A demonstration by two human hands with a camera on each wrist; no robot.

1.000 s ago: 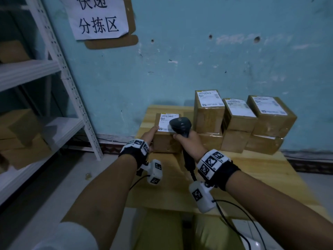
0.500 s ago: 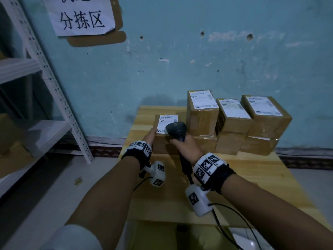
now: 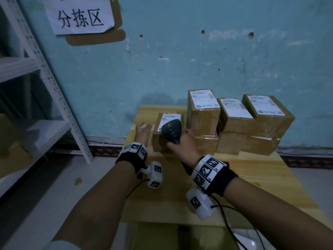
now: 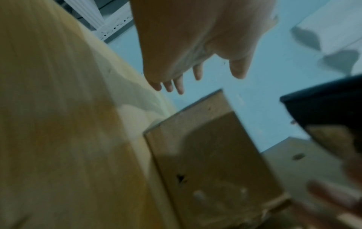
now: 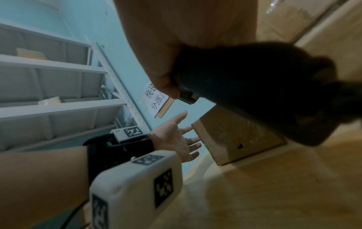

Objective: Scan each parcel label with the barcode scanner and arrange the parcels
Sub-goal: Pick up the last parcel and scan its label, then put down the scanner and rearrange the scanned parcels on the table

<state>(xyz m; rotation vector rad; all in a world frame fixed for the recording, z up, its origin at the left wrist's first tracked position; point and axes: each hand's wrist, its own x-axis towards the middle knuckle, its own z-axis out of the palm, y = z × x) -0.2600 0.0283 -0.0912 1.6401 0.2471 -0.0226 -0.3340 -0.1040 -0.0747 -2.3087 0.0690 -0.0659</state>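
Note:
A small brown parcel with a white label stands on the wooden table, left of a stack of labelled parcels. My right hand grips a black barcode scanner, whose head hovers over that parcel's label. My left hand is open with spread fingers, just left of the parcel and apart from it. The left wrist view shows the parcel below the spread fingers. In the right wrist view the scanner fills the middle, above the parcel.
A white metal shelf rack with cardboard boxes stands at the left, beside the table. A paper sign hangs on the blue wall behind. The scanner's cable runs down over the table's near edge.
My left hand has let go of the small parcel's left side and now hangs open beside it. The scanner stays over the label.

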